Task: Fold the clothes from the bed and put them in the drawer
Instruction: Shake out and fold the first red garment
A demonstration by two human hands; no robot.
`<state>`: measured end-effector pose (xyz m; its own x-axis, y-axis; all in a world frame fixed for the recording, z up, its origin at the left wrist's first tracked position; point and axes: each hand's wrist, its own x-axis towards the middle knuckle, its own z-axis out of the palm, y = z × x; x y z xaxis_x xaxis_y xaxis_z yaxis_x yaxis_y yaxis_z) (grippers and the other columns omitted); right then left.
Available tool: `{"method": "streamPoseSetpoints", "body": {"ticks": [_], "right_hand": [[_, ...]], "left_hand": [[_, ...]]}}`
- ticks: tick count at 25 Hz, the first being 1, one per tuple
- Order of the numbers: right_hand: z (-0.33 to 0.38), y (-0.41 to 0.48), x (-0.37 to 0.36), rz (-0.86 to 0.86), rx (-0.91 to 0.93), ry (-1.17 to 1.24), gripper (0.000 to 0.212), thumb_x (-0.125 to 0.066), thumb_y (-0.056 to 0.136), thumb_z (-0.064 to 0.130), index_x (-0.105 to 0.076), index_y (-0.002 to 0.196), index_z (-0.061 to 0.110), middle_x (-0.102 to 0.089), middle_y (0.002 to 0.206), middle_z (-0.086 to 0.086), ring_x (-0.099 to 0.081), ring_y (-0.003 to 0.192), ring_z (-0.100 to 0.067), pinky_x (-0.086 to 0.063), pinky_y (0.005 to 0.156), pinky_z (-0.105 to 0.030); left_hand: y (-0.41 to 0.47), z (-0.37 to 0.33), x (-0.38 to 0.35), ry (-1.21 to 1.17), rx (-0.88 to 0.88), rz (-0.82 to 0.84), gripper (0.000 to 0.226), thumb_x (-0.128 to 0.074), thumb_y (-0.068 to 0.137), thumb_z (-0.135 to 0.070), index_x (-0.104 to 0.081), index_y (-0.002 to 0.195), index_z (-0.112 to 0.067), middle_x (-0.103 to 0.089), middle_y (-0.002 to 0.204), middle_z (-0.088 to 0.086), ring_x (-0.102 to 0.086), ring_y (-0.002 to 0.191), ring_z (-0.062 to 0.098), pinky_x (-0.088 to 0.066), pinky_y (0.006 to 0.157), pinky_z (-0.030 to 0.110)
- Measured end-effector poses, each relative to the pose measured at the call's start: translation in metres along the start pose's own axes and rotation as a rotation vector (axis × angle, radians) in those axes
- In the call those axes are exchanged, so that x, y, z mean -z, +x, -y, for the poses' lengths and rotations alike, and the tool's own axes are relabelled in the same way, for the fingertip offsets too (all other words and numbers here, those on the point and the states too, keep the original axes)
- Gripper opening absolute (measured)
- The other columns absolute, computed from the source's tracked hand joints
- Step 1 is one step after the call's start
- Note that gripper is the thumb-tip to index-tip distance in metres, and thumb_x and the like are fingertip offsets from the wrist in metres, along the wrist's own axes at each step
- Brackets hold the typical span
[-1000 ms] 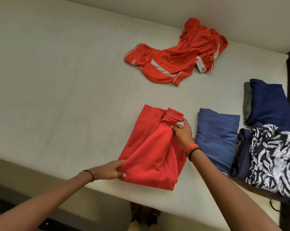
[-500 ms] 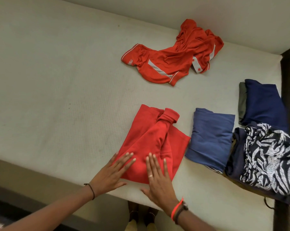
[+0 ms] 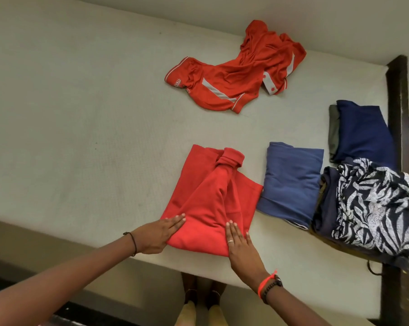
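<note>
Down on the bed [image 3: 81,137], the head view shows a folded red garment [image 3: 210,198] near the front edge. Both hands lie flat, fingers straight, grasping nothing: the left hand [image 3: 156,234] presses its near left corner, the right hand [image 3: 241,248] its near right edge. Just right sits a folded blue garment [image 3: 290,180], then a patterned pile [image 3: 372,208] and a navy one [image 3: 361,132]. A crumpled orange-red jersey [image 3: 236,76] lies farther back.

Far right: olive garment [image 3: 332,132] mostly hidden under navy fold [image 3: 361,132]. Sleeve logo on crumpled red jersey [image 3: 234,83] too small to read. Near right, patterned garment [image 3: 375,208] covers a dark piece [image 3: 325,198] beneath; bed [image 3: 81,114] cut off at left edge.
</note>
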<state>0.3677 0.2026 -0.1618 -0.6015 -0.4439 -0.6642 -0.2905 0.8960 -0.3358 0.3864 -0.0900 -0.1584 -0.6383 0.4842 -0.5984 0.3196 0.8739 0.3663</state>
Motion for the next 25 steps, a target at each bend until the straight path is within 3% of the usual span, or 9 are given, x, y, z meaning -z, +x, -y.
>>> {"method": "streamPoseSetpoints", "body": {"ticks": [3, 4, 6, 8, 10, 14, 17, 22, 25], "right_hand": [[-0.007, -0.021, 0.011, 0.128, 0.147, -0.006, 0.070, -0.034, 0.092, 0.003, 0.004, 0.150, 0.008, -0.004, 0.159, -0.010, -0.011, 0.147, -0.023, -0.016, 0.119, -0.040], [-0.008, -0.026, 0.016, 0.221, 0.150, 0.081, 0.064, -0.032, 0.096, 0.009, -0.001, 0.152, 0.010, -0.007, 0.160, -0.007, -0.013, 0.147, -0.020, -0.014, 0.120, -0.035], [-0.007, -0.034, 0.031, 0.336, 0.140, 0.282, 0.052, -0.036, 0.098, 0.015, -0.025, 0.148, 0.014, -0.035, 0.150, -0.003, -0.039, 0.134, -0.017, -0.028, 0.111, -0.023], [-0.011, -0.040, 0.049, 0.392, 0.108, 0.395, 0.028, -0.038, 0.097, 0.012, -0.048, 0.113, 0.033, -0.055, 0.111, 0.012, -0.053, 0.096, 0.001, -0.038, 0.086, -0.010], [-0.020, -0.035, 0.067, 0.391, 0.070, 0.468, 0.030, -0.041, 0.095, 0.007, -0.044, 0.091, 0.036, -0.049, 0.091, 0.017, -0.046, 0.081, 0.006, -0.039, 0.076, -0.009], [-0.046, -0.015, 0.089, 0.299, 0.011, 0.633, 0.010, -0.046, 0.097, 0.010, -0.055, 0.099, 0.006, -0.057, 0.096, -0.014, -0.056, 0.090, -0.022, -0.042, 0.094, -0.046], [-0.059, 0.008, 0.102, 0.232, -0.055, 0.761, 0.033, -0.047, 0.099, 0.016, -0.049, 0.122, -0.006, -0.057, 0.107, -0.023, -0.058, 0.098, -0.028, -0.048, 0.093, -0.042], [-0.075, 0.055, 0.108, 0.042, -0.158, 0.698, 0.012, -0.051, 0.097, 0.019, -0.054, 0.089, 0.011, -0.056, 0.083, -0.004, -0.053, 0.078, -0.021, -0.048, 0.084, -0.047], [-0.073, 0.073, 0.103, -0.075, -0.236, 0.531, 0.018, -0.049, 0.096, 0.023, -0.056, 0.098, 0.007, -0.063, 0.093, -0.012, -0.060, 0.090, -0.032, -0.049, 0.083, -0.047]], "left_hand": [[-0.006, -0.018, 0.033, -0.097, 0.016, 0.371, 0.070, -0.037, 0.092, -0.011, -0.004, 0.153, -0.015, -0.012, 0.159, 0.007, -0.034, 0.138, 0.025, -0.027, 0.112, 0.029], [-0.008, -0.026, 0.045, -0.106, 0.029, 0.437, 0.068, -0.039, 0.090, -0.010, -0.013, 0.153, -0.017, -0.025, 0.156, 0.009, -0.042, 0.131, 0.027, -0.033, 0.107, 0.030], [-0.009, -0.032, 0.065, -0.177, 0.047, 0.536, 0.058, -0.043, 0.086, -0.011, -0.038, 0.144, -0.020, -0.053, 0.134, 0.013, -0.053, 0.114, 0.028, -0.043, 0.097, 0.034], [-0.007, -0.029, 0.081, -0.313, 0.046, 0.590, 0.044, -0.048, 0.082, -0.018, -0.056, 0.125, -0.013, -0.061, 0.107, 0.007, -0.056, 0.094, 0.022, -0.047, 0.082, 0.032], [-0.002, -0.015, 0.099, -0.420, 0.050, 0.539, 0.047, -0.053, 0.076, -0.026, -0.061, 0.120, -0.014, -0.061, 0.106, 0.001, -0.056, 0.092, 0.017, -0.046, 0.078, 0.025], [0.015, 0.023, 0.126, -0.580, 0.098, 0.241, 0.053, -0.055, 0.064, -0.046, -0.064, 0.107, -0.016, -0.066, 0.106, 0.003, -0.060, 0.093, 0.015, -0.047, 0.085, 0.031], [0.038, 0.042, 0.138, -0.658, 0.178, 0.058, 0.044, -0.055, 0.070, -0.047, -0.063, 0.105, -0.022, -0.066, 0.106, 0.000, -0.061, 0.097, 0.014, -0.048, 0.081, 0.026], [0.083, 0.058, 0.127, -0.617, 0.284, -0.104, 0.048, -0.051, 0.075, -0.041, -0.057, 0.117, -0.020, -0.061, 0.116, 0.005, -0.057, 0.102, 0.020, -0.043, 0.082, 0.027], [0.099, 0.060, 0.108, -0.515, 0.365, -0.172, 0.040, -0.054, 0.091, -0.028, -0.050, 0.129, -0.016, -0.055, 0.127, 0.011, -0.054, 0.107, 0.023, -0.043, 0.090, 0.034]]}}
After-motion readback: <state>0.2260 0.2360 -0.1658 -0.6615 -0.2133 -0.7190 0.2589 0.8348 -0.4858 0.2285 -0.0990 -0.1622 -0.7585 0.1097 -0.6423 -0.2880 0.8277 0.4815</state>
